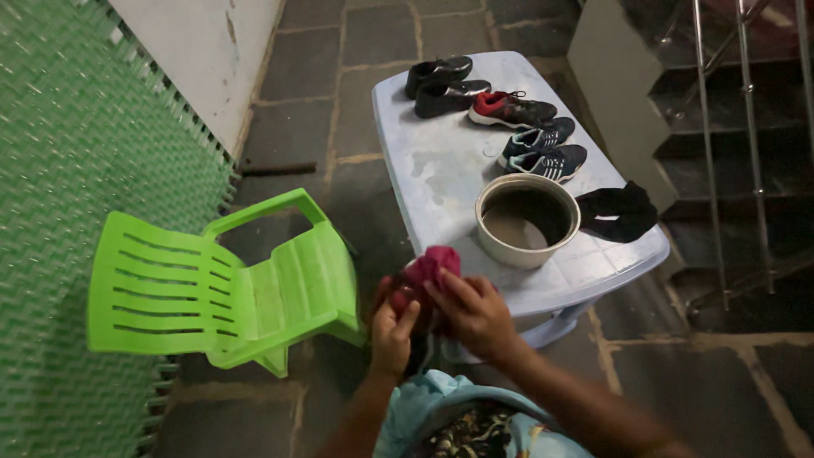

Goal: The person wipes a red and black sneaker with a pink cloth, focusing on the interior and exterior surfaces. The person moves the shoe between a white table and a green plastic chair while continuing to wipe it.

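Both my hands hold a dark red cloth point(426, 270) in front of me, at the near edge of a pale blue plastic table point(441, 174). My left hand point(392, 333) grips the cloth from below. My right hand point(471, 311) pinches it from the right side. On the table just beyond stands a round cream bucket point(526, 220) with murky water in it. A crumpled black cloth point(617, 211) lies to the right of the bucket.
Several shoes sit at the table's far end: a black pair point(441, 85), a red and black shoe point(510, 108), a dark blue pair point(543, 149). A green plastic chair point(220, 284) stands left. Green mesh point(76, 170) hangs far left; metal stairs point(729, 127) rise right.
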